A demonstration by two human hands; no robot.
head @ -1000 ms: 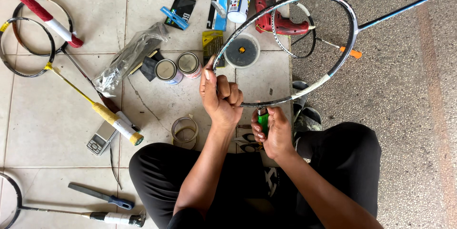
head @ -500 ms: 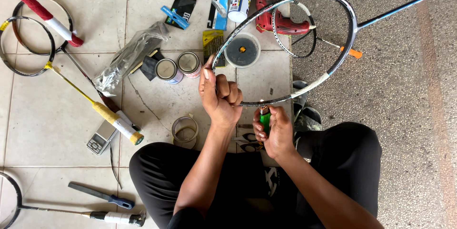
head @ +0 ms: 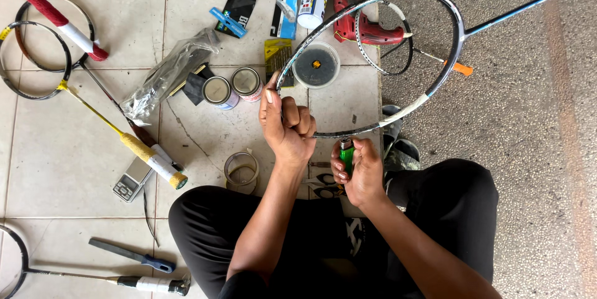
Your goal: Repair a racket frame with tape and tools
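Tiled floor (head: pixel 50 162) bears 2 tins (head: pixel 233 86), drill (head: pixel 357 13), scale (head: pixel 132 181).

1 head-worn camera looks almost straight down from close above the seated person's lap, with the unstrung racket frame (head: pixel 373 63) near the middle of the view, tiled floor (head: pixel 56 150) left of it and rough concrete (head: pixel 535 125) right of it.

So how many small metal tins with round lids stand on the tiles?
2. One tin stands left, the other tin touches it on the right, both just left of the left hand. More may be hidden under the plastic bag.
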